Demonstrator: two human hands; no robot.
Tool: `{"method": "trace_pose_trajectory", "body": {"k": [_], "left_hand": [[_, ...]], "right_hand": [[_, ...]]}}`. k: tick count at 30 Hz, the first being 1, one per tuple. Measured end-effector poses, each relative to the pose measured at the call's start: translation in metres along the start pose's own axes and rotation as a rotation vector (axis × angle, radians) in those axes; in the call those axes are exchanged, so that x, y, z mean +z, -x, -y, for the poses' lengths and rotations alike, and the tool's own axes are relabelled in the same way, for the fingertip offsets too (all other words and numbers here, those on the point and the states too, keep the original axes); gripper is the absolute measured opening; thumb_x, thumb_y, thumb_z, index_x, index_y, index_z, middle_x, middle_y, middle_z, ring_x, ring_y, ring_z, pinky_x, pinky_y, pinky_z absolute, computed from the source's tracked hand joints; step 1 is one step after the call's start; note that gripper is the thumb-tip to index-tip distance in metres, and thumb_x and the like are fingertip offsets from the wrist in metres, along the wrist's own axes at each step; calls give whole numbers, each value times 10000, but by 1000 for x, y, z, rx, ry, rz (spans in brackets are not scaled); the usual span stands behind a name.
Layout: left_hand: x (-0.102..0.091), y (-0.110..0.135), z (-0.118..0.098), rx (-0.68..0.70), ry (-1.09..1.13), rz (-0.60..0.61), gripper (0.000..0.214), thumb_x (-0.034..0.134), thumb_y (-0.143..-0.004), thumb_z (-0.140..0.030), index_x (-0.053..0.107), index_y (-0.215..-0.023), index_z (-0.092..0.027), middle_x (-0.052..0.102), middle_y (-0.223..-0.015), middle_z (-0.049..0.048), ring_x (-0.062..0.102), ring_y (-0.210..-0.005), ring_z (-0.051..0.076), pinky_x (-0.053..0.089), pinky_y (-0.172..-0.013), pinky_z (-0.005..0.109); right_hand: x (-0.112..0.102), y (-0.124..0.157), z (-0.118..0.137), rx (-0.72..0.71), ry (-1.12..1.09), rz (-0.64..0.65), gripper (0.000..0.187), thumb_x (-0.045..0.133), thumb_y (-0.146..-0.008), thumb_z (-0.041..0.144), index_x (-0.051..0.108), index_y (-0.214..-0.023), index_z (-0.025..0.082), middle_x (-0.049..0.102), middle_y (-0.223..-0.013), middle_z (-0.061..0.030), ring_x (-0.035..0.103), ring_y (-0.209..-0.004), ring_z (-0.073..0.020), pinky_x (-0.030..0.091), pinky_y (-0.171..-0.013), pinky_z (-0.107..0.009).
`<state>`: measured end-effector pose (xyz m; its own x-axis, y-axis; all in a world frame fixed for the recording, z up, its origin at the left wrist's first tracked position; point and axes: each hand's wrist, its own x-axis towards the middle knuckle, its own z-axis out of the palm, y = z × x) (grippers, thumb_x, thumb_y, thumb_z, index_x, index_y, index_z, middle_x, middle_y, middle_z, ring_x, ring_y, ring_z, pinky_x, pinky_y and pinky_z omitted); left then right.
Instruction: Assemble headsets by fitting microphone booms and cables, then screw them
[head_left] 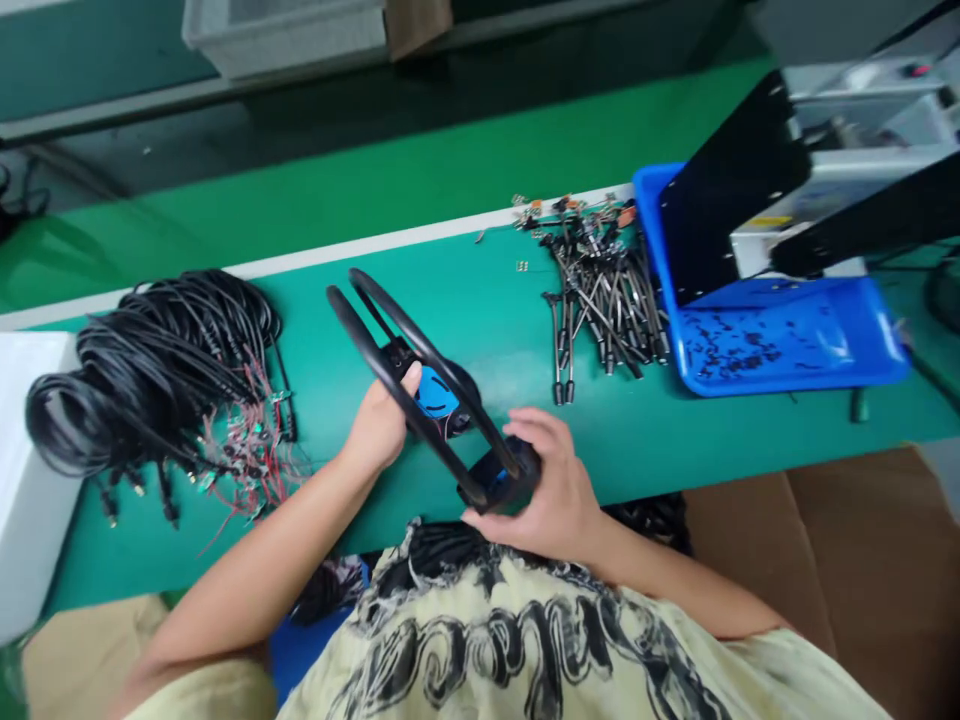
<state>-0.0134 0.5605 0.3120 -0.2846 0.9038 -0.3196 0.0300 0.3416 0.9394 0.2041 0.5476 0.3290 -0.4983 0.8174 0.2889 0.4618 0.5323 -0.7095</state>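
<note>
A black headband frame with two thin parallel bands lies slanted over the green table. My left hand grips its middle, thumb beside a blue round part on a black earcup. My right hand is closed round the lower end of the frame, where a second blue-faced black piece shows between the fingers.
A big bundle of black cables with red wire ends lies at the left. A heap of metal rod-like parts sits at the right, next to a blue tray and a black machine. A cardboard box stands at lower right.
</note>
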Motion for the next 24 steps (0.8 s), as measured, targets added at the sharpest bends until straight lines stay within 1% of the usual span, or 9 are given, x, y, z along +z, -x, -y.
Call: {"method": "trace_pose_trajectory", "body": {"k": [5, 8, 11, 13, 14, 16, 19, 21, 24], "left_hand": [[-5, -4, 16, 141, -466, -25, 373, 551, -860, -475, 589, -1089, -183, 635, -1053, 115, 605, -1045, 305, 493, -928, 479], [-3, 2, 19, 332, -826, -136, 610, 575, -847, -439, 408, -1372, -176, 570, -1120, 152, 608, -1019, 320, 526, -849, 467], [-1, 4, 18, 468, -1031, -191, 791, 550, -877, -387, 136, -1513, -162, 516, -1181, 188, 625, -954, 305, 554, -739, 421], [1, 4, 16, 502, -1049, -143, 722, 507, -904, -330, 146, -1515, -200, 512, -1166, 170, 635, -870, 267, 558, -708, 396], [2, 4, 15, 497, -1043, -125, 686, 493, -909, -307, 173, -1509, -219, 513, -1151, 158, 633, -817, 246, 559, -698, 391], [3, 5, 12, 460, -1027, -113, 654, 490, -906, -291, 212, -1496, -239, 514, -1139, 146, 626, -750, 224, 562, -672, 387], [3, 9, 6, 411, -1019, -124, 671, 542, -887, -350, 243, -1480, -254, 499, -1188, 154, 637, -781, 236, 568, -649, 386], [-1, 10, -3, 423, -1038, -126, 678, 582, -866, -410, 287, -1458, -260, 511, -1176, 143, 640, -832, 252, 571, -671, 398], [-8, 7, -24, 510, -1046, -103, 584, 591, -872, -410, 383, -1400, -272, 547, -1151, 112, 636, -918, 253, 570, -768, 406]], "right_hand": [[19, 15, -9, -1, 127, 28, 936, 667, -707, 646, 220, -1410, 219, 536, -1157, -185, 616, -1036, -324, 610, -680, -449], [21, 17, -18, -28, 182, 95, 907, 605, -780, 631, 185, -1458, 200, 550, -1195, -195, 597, -1098, -328, 605, -759, -473], [-3, -7, -27, -90, 205, 335, 832, 506, -837, 659, 246, -1471, 187, 503, -1346, -179, 547, -1195, -317, 579, -876, -475], [-27, -43, -41, -124, 219, 449, 650, 425, -908, 601, 344, -1434, 229, 476, -1413, -109, 506, -1251, -272, 555, -939, -424], [-38, -64, -51, -73, 286, 361, 529, 383, -949, 529, 403, -1391, 238, 500, -1391, -91, 494, -1259, -261, 519, -991, -431], [-53, -108, -76, 102, 513, 189, 511, 414, -945, 469, 444, -1358, 170, 529, -1323, -155, 501, -1214, -317, 502, -959, -479], [-61, -150, -107, 315, 828, 212, 373, 476, -901, 369, 567, -1147, 105, 607, -1071, -208, 586, -961, -346, 514, -719, -446], [-65, -156, -111, 292, 915, 233, 284, 449, -906, 326, 583, -1055, 125, 625, -968, -171, 594, -866, -300, 470, -636, -364], [-82, -144, -83, 131, 989, 191, 266, 407, -937, 332, 577, -1067, 174, 624, -907, -117, 578, -851, -264, 384, -578, -314]]}}
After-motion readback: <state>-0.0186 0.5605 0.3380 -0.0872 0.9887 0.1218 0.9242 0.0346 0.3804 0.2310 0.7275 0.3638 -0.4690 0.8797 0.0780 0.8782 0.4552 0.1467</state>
